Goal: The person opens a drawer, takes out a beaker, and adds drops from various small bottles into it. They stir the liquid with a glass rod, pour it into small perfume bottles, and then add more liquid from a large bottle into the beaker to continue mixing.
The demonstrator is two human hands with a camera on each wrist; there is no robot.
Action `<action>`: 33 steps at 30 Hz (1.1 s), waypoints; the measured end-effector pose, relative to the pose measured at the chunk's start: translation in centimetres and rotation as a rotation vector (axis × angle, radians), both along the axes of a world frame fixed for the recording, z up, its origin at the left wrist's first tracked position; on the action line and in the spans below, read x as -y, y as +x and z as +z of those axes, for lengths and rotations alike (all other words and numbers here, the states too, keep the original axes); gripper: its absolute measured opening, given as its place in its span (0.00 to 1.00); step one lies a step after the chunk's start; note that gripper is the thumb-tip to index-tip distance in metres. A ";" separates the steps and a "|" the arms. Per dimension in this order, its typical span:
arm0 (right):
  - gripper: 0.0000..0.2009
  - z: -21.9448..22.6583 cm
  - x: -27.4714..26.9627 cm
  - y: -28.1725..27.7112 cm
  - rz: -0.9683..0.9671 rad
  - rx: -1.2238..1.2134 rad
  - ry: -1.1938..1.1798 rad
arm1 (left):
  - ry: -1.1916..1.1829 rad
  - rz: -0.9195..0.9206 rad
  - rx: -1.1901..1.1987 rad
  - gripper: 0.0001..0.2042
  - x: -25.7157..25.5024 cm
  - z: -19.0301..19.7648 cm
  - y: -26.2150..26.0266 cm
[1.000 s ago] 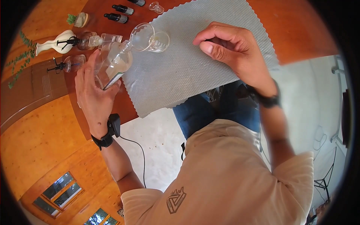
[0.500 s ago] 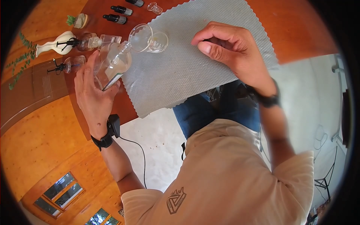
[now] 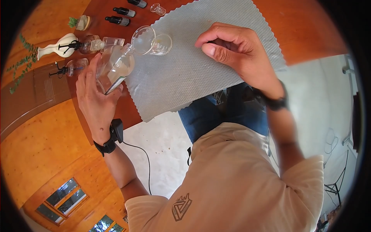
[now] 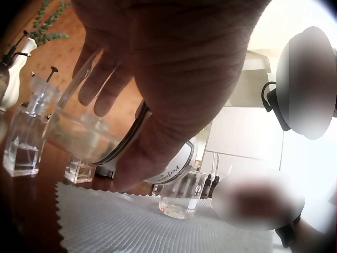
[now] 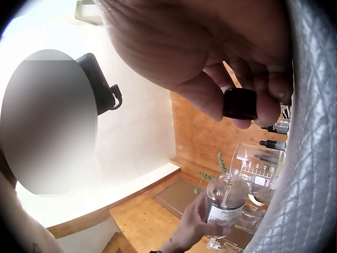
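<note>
My left hand (image 3: 96,94) grips a large clear glass bottle (image 3: 120,66) with a white label (image 5: 224,213) and clear liquid inside. Tilted, the bottle has its neck right at the rim of a glass beaker (image 3: 160,46). Printed measuring marks show on the beaker's wall in the right wrist view, and a little liquid lies at its bottom (image 4: 178,210) in the left wrist view. Off to the right, over the mat, my right hand (image 3: 239,54) pinches a black screw cap (image 5: 240,104) between thumb and fingers.
Under the beaker lies a quilted silver mat (image 3: 174,85). Black-capped dropper bottles (image 3: 118,20) and a small glass piece (image 3: 157,8) stand at the back. To the left are a square glass bottle (image 3: 113,41), a pump bottle (image 3: 77,66), a white vase (image 3: 66,41) and a potted succulent (image 3: 82,22).
Both hands stay nearly still, with the bottle tilted at the beaker's rim throughout. Beaker, bottle and dropper bottles shift slightly left in the head view.
</note>
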State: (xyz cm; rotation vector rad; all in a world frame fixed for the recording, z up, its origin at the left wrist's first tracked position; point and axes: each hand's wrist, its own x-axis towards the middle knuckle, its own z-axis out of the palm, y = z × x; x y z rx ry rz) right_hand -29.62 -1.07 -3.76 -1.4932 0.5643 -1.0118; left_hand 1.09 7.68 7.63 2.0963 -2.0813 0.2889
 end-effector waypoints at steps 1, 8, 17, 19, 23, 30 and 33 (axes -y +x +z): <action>0.07 0.0 0.0 0.0 -0.001 0.004 0.004 | 0.000 0.001 -0.001 0.43 0.0 0.0 0.0; 0.05 0.1 0.0 0.0 -0.015 0.015 0.002 | 0.001 -0.001 0.001 0.43 0.0 0.1 -0.2; 0.04 0.4 -0.1 0.0 -0.033 0.013 -0.016 | 0.005 -0.006 0.018 0.43 -0.1 0.3 -0.2; 0.04 0.5 -0.1 0.0 -0.037 0.014 -0.017 | 0.007 -0.005 0.009 0.43 -0.1 0.3 -0.3; 0.04 0.5 -0.1 0.0 -0.036 0.021 -0.009 | 0.000 0.003 -0.012 0.43 -0.1 0.2 -0.4; 0.08 0.7 -0.1 0.0 -0.013 0.000 0.002 | 0.045 0.033 -0.466 0.43 -0.6 -1.1 -0.2; 0.08 0.9 -0.2 0.0 -0.003 0.000 0.011 | 0.013 -0.030 -0.702 0.45 -0.8 -2.3 0.8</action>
